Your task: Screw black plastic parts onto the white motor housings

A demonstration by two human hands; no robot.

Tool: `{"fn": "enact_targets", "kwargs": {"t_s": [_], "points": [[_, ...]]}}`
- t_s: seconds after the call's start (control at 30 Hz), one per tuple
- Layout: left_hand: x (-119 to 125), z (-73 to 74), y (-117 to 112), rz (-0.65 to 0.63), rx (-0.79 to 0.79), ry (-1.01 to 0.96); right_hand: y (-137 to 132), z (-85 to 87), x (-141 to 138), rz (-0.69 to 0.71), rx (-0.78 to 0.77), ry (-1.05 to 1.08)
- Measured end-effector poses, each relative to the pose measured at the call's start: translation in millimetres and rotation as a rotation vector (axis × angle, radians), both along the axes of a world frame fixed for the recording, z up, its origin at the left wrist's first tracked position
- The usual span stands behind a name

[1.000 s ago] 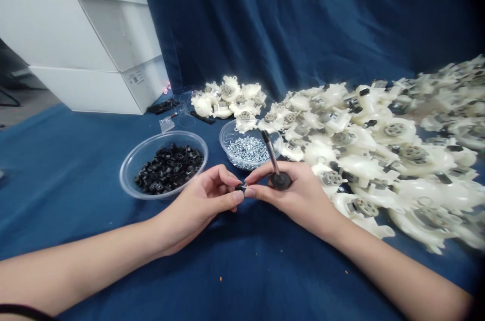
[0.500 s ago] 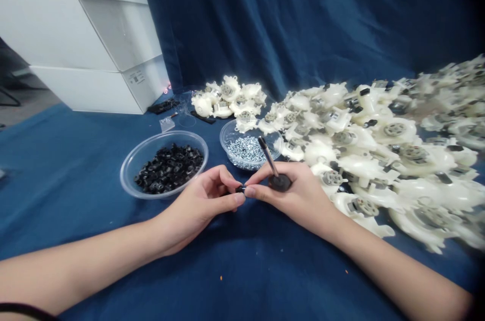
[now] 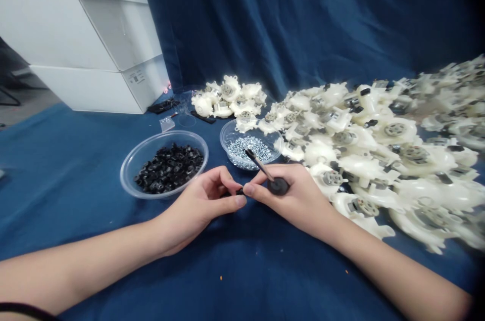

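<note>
My left hand [image 3: 210, 194] is closed, pinching a small black plastic part [image 3: 240, 191] between thumb and fingertips. Opposite it, the thumb and forefinger of my right hand [image 3: 282, 187] press together at the end of that part; any screw between them is hidden now. Tucked in my right hand is a screwdriver [image 3: 261, 163], its black rounded handle by the palm and its dark tip pointing up and left. Just behind the hands are a clear bowl [image 3: 127, 179] of black plastic parts [image 3: 168, 167] and a smaller clear bowl [image 3: 223, 146] of silver screws [image 3: 248, 150].
Cream plastic housings with motors [image 3: 364, 159] are heaped along the right side, with a smaller pile [image 3: 229, 98] at the back. White boxes [image 3: 94, 58] stand stacked at the back left. A small plastic bag [image 3: 166, 124] lies behind the bowls on blue cloth [image 3: 246, 270].
The screwdriver in my right hand has tilted further left and down. My right fingertips have closed in on the black part, covering the bit of silver screw that showed between the hands.
</note>
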State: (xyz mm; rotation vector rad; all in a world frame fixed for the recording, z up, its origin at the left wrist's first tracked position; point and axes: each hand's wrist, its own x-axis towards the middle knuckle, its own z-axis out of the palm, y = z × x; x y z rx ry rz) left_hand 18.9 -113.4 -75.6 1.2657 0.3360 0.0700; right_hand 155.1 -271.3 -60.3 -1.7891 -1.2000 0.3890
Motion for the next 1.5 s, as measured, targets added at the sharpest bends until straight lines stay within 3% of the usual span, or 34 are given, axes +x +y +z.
{"fn": "enact_targets", "kwargs": {"t_s": [0.33,0.6,0.83,1.07,1.5], "points": [[-1.4,-1.9,-0.8,-0.003,0.068,0.008,-0.8,-2.6,-0.5,0.004,-0.047,-0.073],[-0.6,-1.8,-0.6,-0.015,0.038,-0.028,-1.9,-1.9,2.2,-0.019,-0.025,-0.007],[-0.9,-0.5,-1.0,-0.01,0.047,-0.021,-6.1,0.4,3.1,-0.001,0.06,0.073],[-1.8,-4.0,0.3,-0.012,0.05,-0.039,-6.6,-1.3,0.2,0.019,0.191,-0.053],[-0.3,1.6,-1.3,-0.023,0.034,-0.052,-3.3,-2.8,2.0,0.04,0.138,-0.08]]}}
